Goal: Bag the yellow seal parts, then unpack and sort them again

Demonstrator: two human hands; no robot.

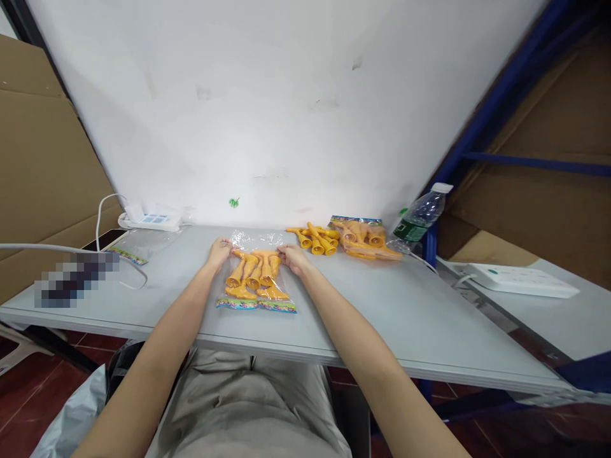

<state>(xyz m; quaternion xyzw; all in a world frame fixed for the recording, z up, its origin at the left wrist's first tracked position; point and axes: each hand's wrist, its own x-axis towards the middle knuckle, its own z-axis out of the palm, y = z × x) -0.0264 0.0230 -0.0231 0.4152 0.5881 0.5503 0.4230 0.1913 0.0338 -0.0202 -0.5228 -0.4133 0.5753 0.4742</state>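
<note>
A clear plastic bag lies on the table in front of me, its printed coloured strip toward me. Several orange horn-shaped plastic pieces show through the film. My left hand grips the bag's left edge near the far end. On the opposite edge, my right hand has its fingers closed on the film. Behind and right of the bag is a loose heap of the same orange pieces. Beside that heap rests a second filled bag.
A water bottle leans at the back right. A white power strip lies on the surface to the right. At left are a flat bag, a phone, a white cable and a white box-like device. A white wall rises behind.
</note>
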